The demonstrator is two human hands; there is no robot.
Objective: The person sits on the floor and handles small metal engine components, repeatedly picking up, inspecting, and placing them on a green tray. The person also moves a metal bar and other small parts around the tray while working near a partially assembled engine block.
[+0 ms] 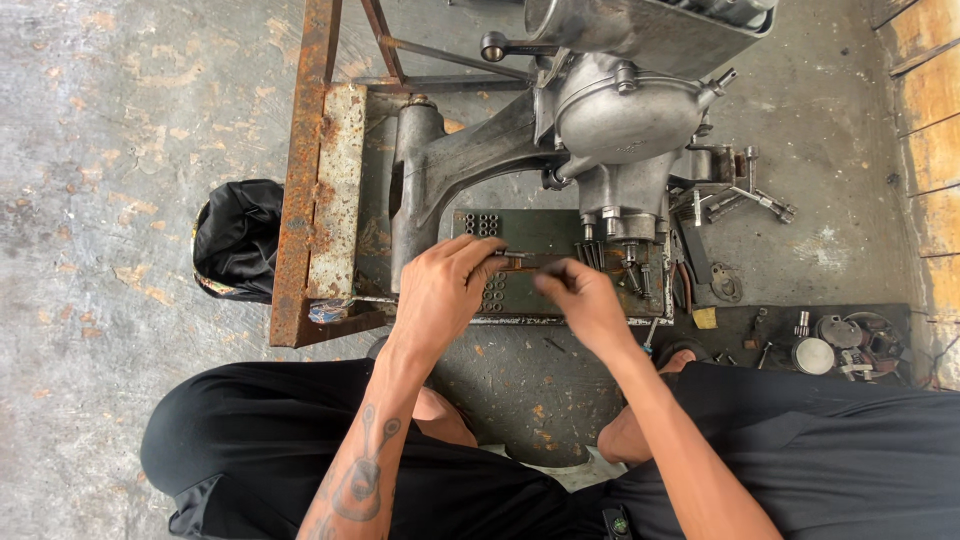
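A grey metal engine casing (610,120) sits on a rusty steel frame (305,180) in front of me. Below it lies a dark green tool tray (540,235) with rows of sockets (480,224). My left hand (440,285) and my right hand (580,300) are together over the tray, both gripping a slim brownish tool (525,262) that runs between them. My fingers hide most of the tool, so its kind is unclear. My knees in black trousers frame the bottom of the view.
A black bag (240,238) rests on the concrete floor left of the frame. Loose wrenches and parts (745,200) lie right of the engine. A round piston-like part (812,355) and small pieces sit on a dark mat at right. Wooden planks (935,120) line the right edge.
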